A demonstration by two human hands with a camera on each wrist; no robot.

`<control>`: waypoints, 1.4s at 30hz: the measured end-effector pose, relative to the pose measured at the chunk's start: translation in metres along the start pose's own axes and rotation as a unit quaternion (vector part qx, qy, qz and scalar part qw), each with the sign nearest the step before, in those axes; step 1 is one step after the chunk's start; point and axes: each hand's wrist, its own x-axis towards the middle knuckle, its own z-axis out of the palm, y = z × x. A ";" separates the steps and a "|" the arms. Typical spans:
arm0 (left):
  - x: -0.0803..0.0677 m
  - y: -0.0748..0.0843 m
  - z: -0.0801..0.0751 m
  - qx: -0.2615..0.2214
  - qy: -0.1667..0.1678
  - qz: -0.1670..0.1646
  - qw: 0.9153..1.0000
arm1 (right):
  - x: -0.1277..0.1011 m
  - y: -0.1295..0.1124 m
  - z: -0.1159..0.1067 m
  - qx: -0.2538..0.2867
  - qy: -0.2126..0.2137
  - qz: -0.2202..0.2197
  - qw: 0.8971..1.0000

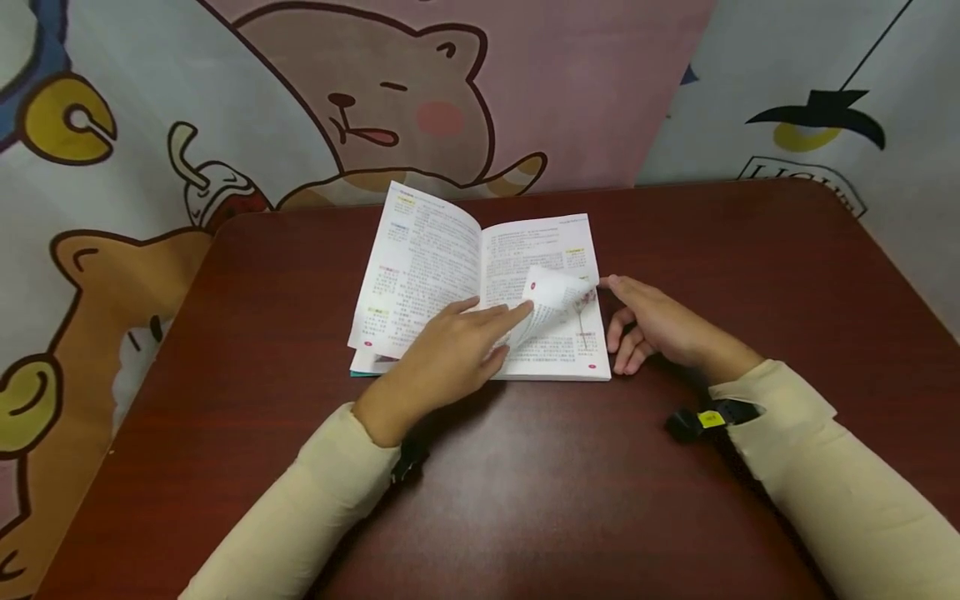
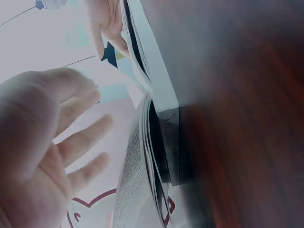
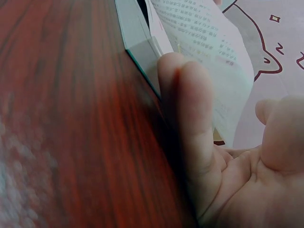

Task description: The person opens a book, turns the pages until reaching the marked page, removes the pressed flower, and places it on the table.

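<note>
A thick printed book lies spread on the table, its pages full of small text. On its right half, one leaf is lifted and curls over toward the left. My left hand hovers across the lower middle of the book with fingers extended, the index fingertip right at the curled leaf. Beside the right edge is my right hand, its uppermost fingertip at the leaf's outer edge and its other fingers loosely bent. In the right wrist view, the thumb stands apart from the fingers, with the raised leaf behind.
The dark reddish-brown table extends around the book. Behind it hangs a cloth printed with cartoon animals. A black wrist device with a yellow label sits at the right cuff.
</note>
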 end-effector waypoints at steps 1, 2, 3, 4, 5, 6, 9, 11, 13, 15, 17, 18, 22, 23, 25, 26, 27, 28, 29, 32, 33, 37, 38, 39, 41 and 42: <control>0.001 0.000 -0.001 0.002 0.007 0.000 1.000 | 0.000 0.000 0.000 -0.002 0.000 0.001 1.000; 0.001 0.001 -0.001 0.004 0.015 -0.001 1.000 | 0.000 0.000 -0.001 -0.002 0.002 0.002 1.000; 0.002 0.001 -0.002 0.007 0.024 -0.004 1.000 | 0.000 0.000 -0.001 -0.003 0.003 0.003 1.000; 0.003 0.002 -0.002 0.006 0.035 -0.010 0.999 | 0.000 -0.001 -0.002 -0.003 0.005 0.004 1.000; 0.003 0.002 -0.003 0.004 0.046 -0.018 0.999 | 0.000 -0.001 -0.002 -0.002 0.006 0.004 1.000; 0.003 0.003 -0.003 -0.002 0.056 -0.027 0.998 | 0.000 -0.001 -0.002 -0.001 0.006 0.004 1.000; 0.004 0.005 -0.002 -0.043 0.085 -0.067 0.993 | 0.000 -0.001 -0.002 0.004 -0.001 0.003 1.000; 0.005 0.006 -0.001 -0.081 0.102 -0.092 0.987 | -0.001 -0.001 -0.003 0.004 -0.006 -0.001 1.000; 0.007 0.007 -0.002 -0.114 0.116 -0.109 0.981 | -0.002 -0.001 -0.003 0.001 -0.005 -0.005 1.000; 0.007 0.008 -0.002 -0.137 0.129 -0.120 0.975 | -0.002 -0.001 -0.004 -0.002 -0.004 -0.008 1.000; 0.007 0.009 -0.002 -0.150 0.135 -0.123 0.972 | -0.002 -0.001 -0.004 -0.003 -0.003 -0.005 1.000; 0.007 0.009 -0.002 -0.152 0.135 -0.123 0.971 | -0.001 -0.001 -0.003 -0.003 -0.004 -0.003 1.000; 0.006 0.007 -0.001 -0.139 0.139 -0.121 0.973 | -0.001 0.000 -0.002 -0.002 -0.005 0.001 1.000; 0.006 0.007 -0.001 -0.135 0.141 -0.120 0.973 | -0.001 0.000 -0.002 -0.002 -0.004 0.000 1.000; 0.006 0.006 -0.002 -0.122 0.147 -0.124 0.974 | -0.001 0.000 -0.002 -0.003 -0.003 -0.004 1.000; 0.006 0.006 -0.003 -0.119 0.150 -0.128 0.973 | -0.001 0.000 -0.002 -0.003 -0.002 -0.004 1.000; 0.006 0.005 -0.003 -0.118 0.152 -0.132 0.972 | -0.001 0.000 -0.002 -0.001 -0.001 -0.003 1.000; 0.006 0.005 -0.003 -0.119 0.153 -0.137 0.972 | 0.000 0.001 -0.002 0.000 -0.001 -0.002 1.000; 0.006 0.005 -0.004 -0.122 0.154 -0.142 0.970 | 0.000 0.001 -0.002 0.000 -0.002 0.000 1.000; 0.005 0.004 -0.006 -0.134 0.158 -0.158 0.965 | 0.000 0.002 -0.002 0.003 -0.003 0.004 1.000; 0.005 0.003 -0.006 -0.140 0.162 -0.161 0.963 | 0.000 0.001 -0.002 0.002 -0.003 0.004 1.000; 0.007 0.000 -0.011 -0.177 0.178 -0.179 0.951 | -0.003 -0.001 -0.003 -0.001 -0.003 -0.003 1.000; 0.007 -0.001 -0.012 -0.189 0.180 -0.183 0.948 | -0.003 -0.001 -0.003 0.000 -0.003 -0.004 1.000; 0.006 -0.002 -0.013 -0.203 0.180 -0.189 0.944 | -0.003 -0.001 -0.003 -0.002 -0.003 -0.004 1.000; 0.006 -0.003 -0.016 -0.233 0.176 -0.200 0.935 | -0.002 -0.001 -0.003 -0.002 -0.005 -0.004 1.000; 0.006 -0.004 -0.018 -0.249 0.175 -0.204 0.930 | -0.002 -0.002 -0.003 -0.004 -0.005 -0.004 1.000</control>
